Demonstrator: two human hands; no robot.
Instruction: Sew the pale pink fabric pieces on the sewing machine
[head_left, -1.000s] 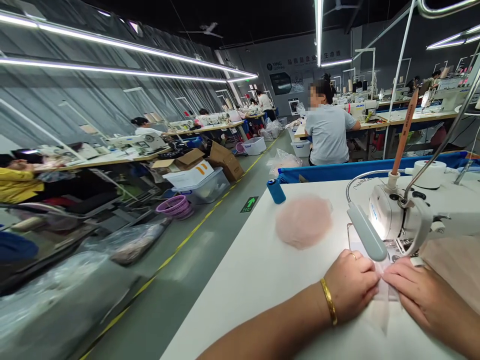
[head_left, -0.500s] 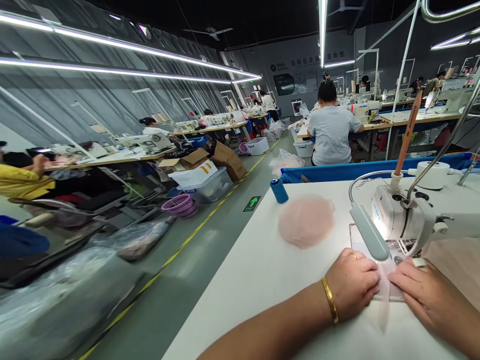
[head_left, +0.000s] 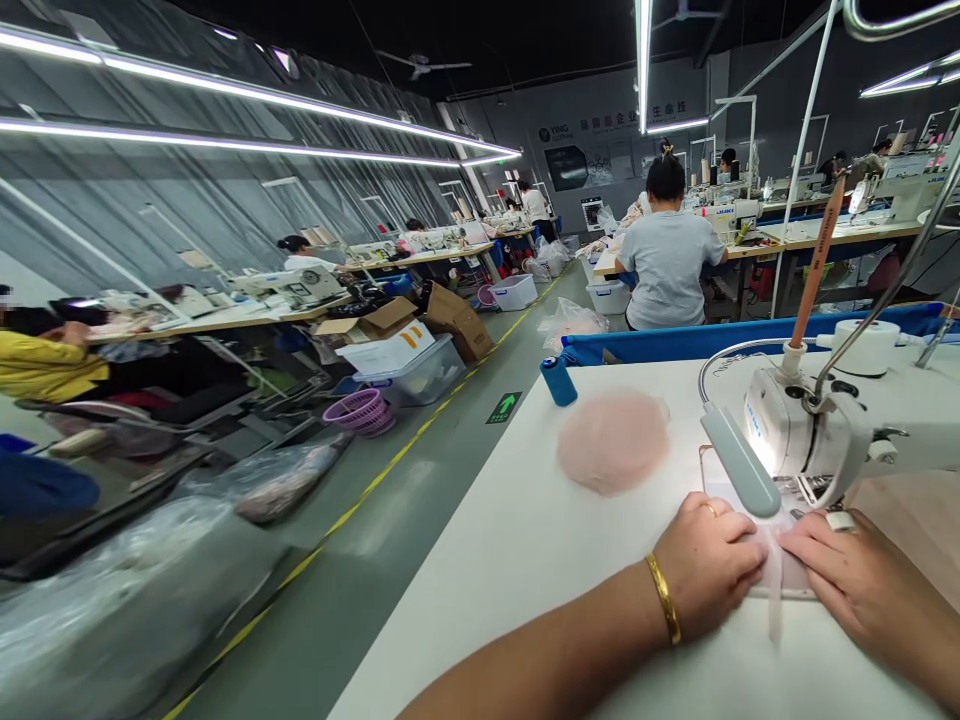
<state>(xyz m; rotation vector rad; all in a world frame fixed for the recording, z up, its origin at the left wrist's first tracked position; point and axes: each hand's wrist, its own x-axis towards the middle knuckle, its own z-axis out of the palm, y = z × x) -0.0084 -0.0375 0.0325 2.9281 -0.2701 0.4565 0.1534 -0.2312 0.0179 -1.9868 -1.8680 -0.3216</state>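
Sheer pale fabric (head_left: 777,575) lies in front of the needle area of a white sewing machine (head_left: 776,430). My left hand (head_left: 712,562), with a gold bangle at the wrist, has its fingers curled down on the fabric's left side. From the right, my right hand (head_left: 844,565) presses its fingers together on the same fabric, close to the presser foot. A narrow strip of it trails toward me between the hands. A grey lamp head (head_left: 741,462) on a bent neck hides part of the sewing spot. The fingertips are partly hidden.
A round pile of sheer pink fabric (head_left: 613,442) and a blue thread cone (head_left: 558,382) are on the white tabletop (head_left: 480,600). More pink fabric (head_left: 911,515) lies right of the machine. A seated co-worker (head_left: 667,250) is ahead; wrapped bundles (head_left: 150,600) lie left.
Both hands have shifted slightly, the left one a little to the right and away from me. The trailing fabric strip has moved a little to the right.
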